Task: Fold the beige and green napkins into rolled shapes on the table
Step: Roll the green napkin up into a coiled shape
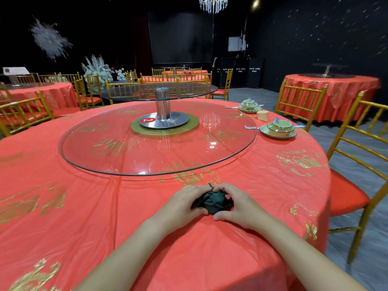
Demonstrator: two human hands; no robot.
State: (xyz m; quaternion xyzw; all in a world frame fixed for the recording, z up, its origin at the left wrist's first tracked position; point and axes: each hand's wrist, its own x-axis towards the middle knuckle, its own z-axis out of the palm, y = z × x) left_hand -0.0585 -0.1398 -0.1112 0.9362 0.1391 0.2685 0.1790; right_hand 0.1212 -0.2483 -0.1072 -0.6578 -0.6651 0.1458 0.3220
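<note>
**Left hand (184,203) and right hand (237,206) clasped on the green napkin (213,201)**

1. Left hand: fingers curled over the far left side of the green napkin, thumb pressed against its near side. Forearm comes in from the near left.
2. Right hand: fingers curled over the far right side of the same napkin, thumb on the near side. The fingertips of the two hands almost meet at the far edge.
3. Green napkin: dark green cloth, bunched into a compact folded bundle. It lies on the counter (147,217) near its near edge, between the two hands. A small corner sticks up at the far side.
4. Beige napkin (262,115): a short roll, on the far right of the counter, between two dish sets.
5. Dish sets: green-rimmed stacked bowls on plates, the nearer (278,128) and the farther (249,106), both at the far right edge.
6. Counter: round, covered in a red cloth with gold motifs.
7. Glass turntable (126,152): large and round, at the counter's centre. A steel post (162,106) carries a second glass disc (159,91) above it. A red marker (148,120) at the post's base reads "2".
8. Gold chairs (357,164): red seats, to the right of the counter.
9. Further red-clothed tables (329,91): far right and far left.
</note>
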